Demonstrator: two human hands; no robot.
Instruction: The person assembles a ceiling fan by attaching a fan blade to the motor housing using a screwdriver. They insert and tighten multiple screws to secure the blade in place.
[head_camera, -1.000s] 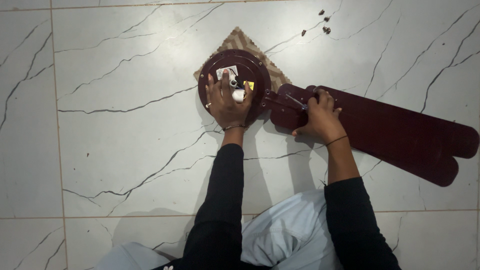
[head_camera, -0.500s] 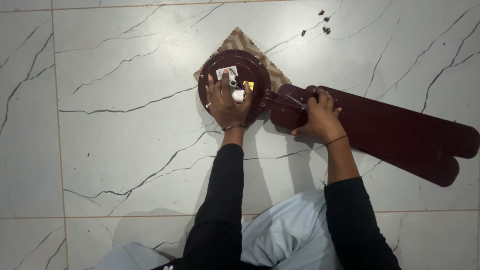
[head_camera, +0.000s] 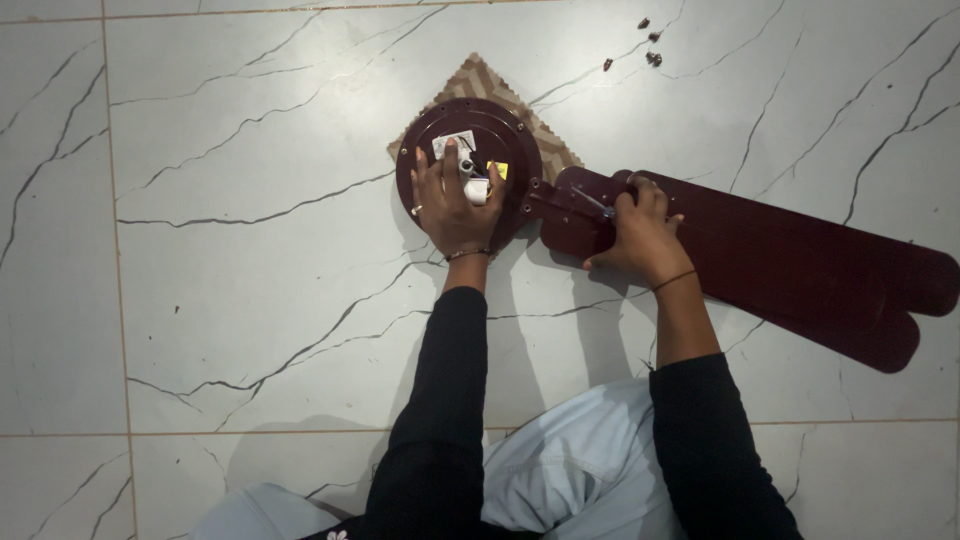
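A round maroon ceiling-fan motor (head_camera: 437, 135) lies on the floor on a brown zigzag-patterned cloth (head_camera: 482, 78). My left hand (head_camera: 452, 203) presses down on the motor's top, fingers spread beside its central shaft and a white part. A short bracket joins the motor to long maroon fan blades (head_camera: 800, 265), which lie stacked and stretch to the right. My right hand (head_camera: 637, 235) rests on the blades' inner end, fingers closed around a thin metal tool (head_camera: 594, 200) whose tip points at the bracket.
The floor is white marble tile with dark veins (head_camera: 230, 300). Several small dark screws (head_camera: 648, 45) lie loose at the top right. My knees in light blue trousers (head_camera: 570, 480) are at the bottom edge.
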